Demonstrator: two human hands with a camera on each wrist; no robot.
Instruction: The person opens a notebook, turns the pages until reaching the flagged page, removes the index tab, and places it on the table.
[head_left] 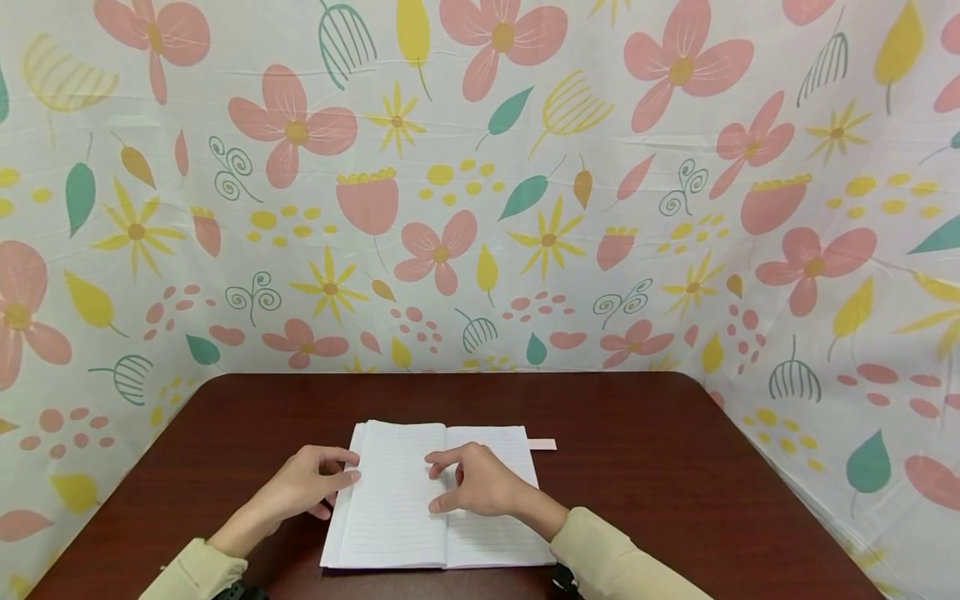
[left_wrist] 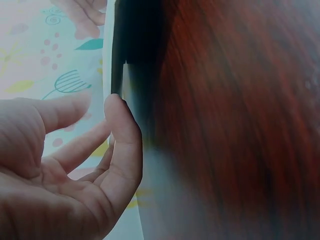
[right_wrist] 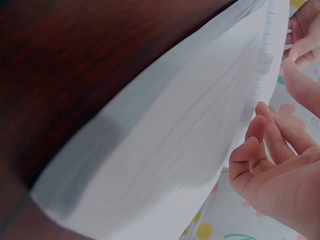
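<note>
An open lined notebook (head_left: 393, 508) lies flat near the front edge of the dark red-brown table (head_left: 675, 467). My left hand (head_left: 333, 471) is at its left side, thumb touching the edge of the left-hand pages (left_wrist: 131, 65), fingers loosely extended. My right hand (head_left: 457, 483) rests over the middle fold with fingers spread, fingertips on the paper. In the right wrist view the white lined page (right_wrist: 175, 145) fills the middle, with the right hand (right_wrist: 280, 170) loosely curved beside it and the left hand (right_wrist: 305, 25) at the top right.
A pale pink tab (head_left: 542, 444) sticks out from under the notebook's far right corner. Floral sheeting (head_left: 480, 208) closes off the back and both sides of the table. Bare tabletop (left_wrist: 235, 125) lies beyond and to either side of the notebook.
</note>
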